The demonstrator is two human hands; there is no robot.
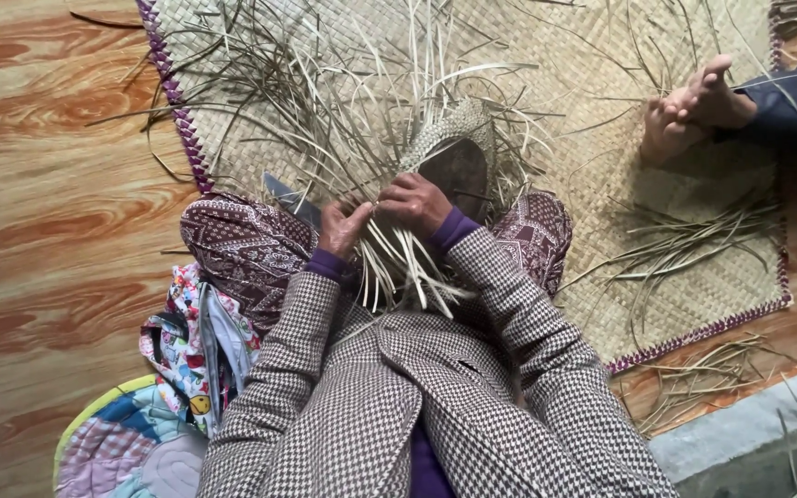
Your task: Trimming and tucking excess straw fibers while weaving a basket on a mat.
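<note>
While I look down past the checked sleeves, my left hand [341,228] and right hand [414,200] both pinch pale straw strips [398,267] of the half-woven basket [458,148], which lies just beyond both grips, on the woven mat [583,55] near its lower edge.

The person sits at the near edge of a woven mat [601,55] spread on the floor [48,184], knees apart. Between the knees stands a half-woven basket [454,148], loose straw strips [325,101] fanning out from it over the mat. The left hand [341,227] and right hand [417,201] lie side by side on the strips at the basket's near side. A knife blade [286,198] lies just left of the left hand. Another person's feet [689,115] rest on the mat's far right. A bundle of strips [684,244] lies before them. A patchwork cushion [131,443] sits at the person's left, on the floor.
</note>
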